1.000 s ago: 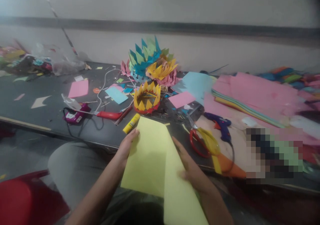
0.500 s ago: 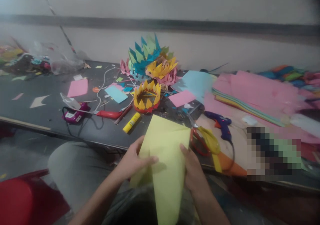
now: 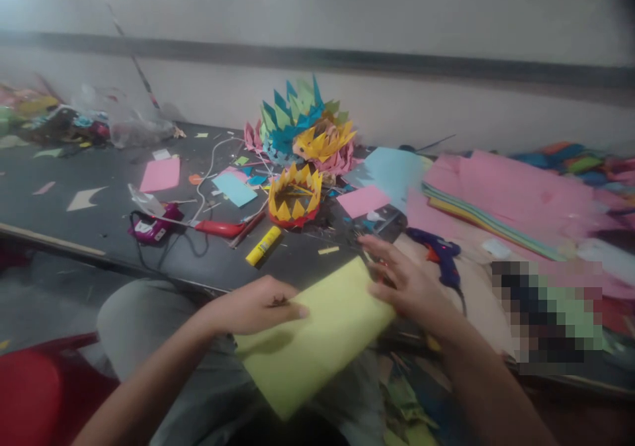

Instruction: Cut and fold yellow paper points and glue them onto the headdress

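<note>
A sheet of yellow-green paper point(image 3: 317, 340), folded over, is held slanting above my lap. My left hand point(image 3: 258, 307) grips its left part, with the thumb pressed on top and the fingers underneath. At the paper's upper right corner is my right hand point(image 3: 407, 287), its fingers stretched out and apart over the table edge. Behind these fingers shows a bit of the red handle of the scissors point(image 3: 380, 270); the rest is hidden by the hand. Whether the fingers touch the scissors, I cannot tell.
A yellow glue stick point(image 3: 263, 247), a yellow and red paper crown point(image 3: 295, 198) and a blue glue gun point(image 3: 444, 257) lie on the dark table. Behind stand stacked paper crowns point(image 3: 302, 125). Pink sheets point(image 3: 516, 188) cover the right; a purple power strip point(image 3: 155, 224) sits left.
The yellow-green paper has turned from upright to slanting. My right hand has let go of its right side and moved up and right to the scissors. My left hand still holds the paper.
</note>
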Available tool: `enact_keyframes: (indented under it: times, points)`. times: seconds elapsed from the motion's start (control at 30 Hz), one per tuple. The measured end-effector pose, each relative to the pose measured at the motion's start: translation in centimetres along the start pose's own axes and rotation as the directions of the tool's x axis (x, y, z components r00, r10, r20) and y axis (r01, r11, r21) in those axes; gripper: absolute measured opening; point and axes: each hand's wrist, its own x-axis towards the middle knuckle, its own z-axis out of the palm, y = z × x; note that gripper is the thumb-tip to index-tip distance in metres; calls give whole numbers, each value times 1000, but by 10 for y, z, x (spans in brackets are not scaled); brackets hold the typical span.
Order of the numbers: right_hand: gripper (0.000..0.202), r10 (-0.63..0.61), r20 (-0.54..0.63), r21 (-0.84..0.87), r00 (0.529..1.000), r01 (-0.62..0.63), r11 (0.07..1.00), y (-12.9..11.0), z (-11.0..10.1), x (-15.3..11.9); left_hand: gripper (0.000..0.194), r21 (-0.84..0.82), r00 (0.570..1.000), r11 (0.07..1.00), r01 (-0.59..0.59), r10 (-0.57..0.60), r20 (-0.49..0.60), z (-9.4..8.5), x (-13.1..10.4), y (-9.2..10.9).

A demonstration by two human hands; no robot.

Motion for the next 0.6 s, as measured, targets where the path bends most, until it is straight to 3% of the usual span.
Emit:
enact_keyframes:
  times: [0.07, 0.13, 0.2, 0.33, 0.6]
  points:
    - [56, 91, 182, -39, 979, -86, 996, -14, 5, 6, 43, 50, 999, 998, -29, 27, 41, -3, 1, 2]
    - [41, 201, 284, -31, 938, -200, 979, -23, 13, 9, 44, 42, 999, 999, -14, 12, 47, -6, 0, 1]
    - [35, 256, 236, -17, 938, -259, 966, -28, 21, 9, 43, -4, 997, 999, 46, -46, 61, -7, -2, -2]
    - [35, 246, 42, 15, 968, -247, 969, -24, 25, 8, 32, -107, 985, 981, 159, -151, 83, -10, -10, -13]
    - [34, 303, -21, 49, 953, -302, 952, -16, 28, 4, 30, -146, 980, 969, 198, -199, 7, -8, -20, -33]
